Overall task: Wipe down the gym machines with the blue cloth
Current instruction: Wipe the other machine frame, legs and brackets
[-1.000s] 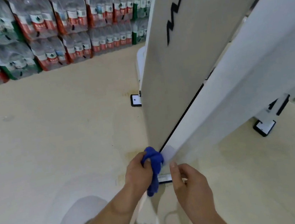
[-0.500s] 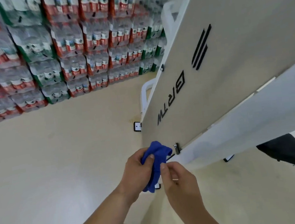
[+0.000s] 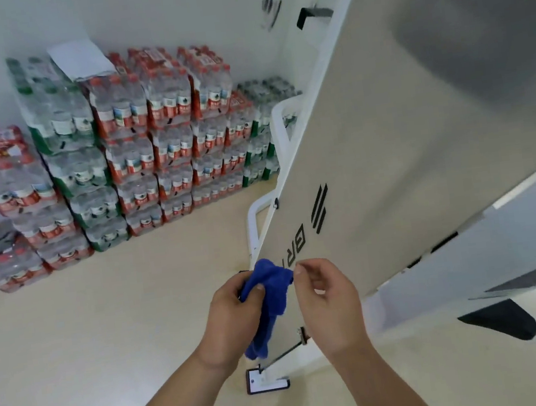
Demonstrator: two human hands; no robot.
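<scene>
Head view: the left hand is gripping the blue cloth, the right hand is pinching its upper edge; fold it flat before wiping the machine panel.

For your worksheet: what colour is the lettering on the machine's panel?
Black lettering, seen in the head view.

Deep blue cloth; beige machine panel with black lettering; red- and green-labelled bottle packs at ten o'clock; cream floor.
</scene>
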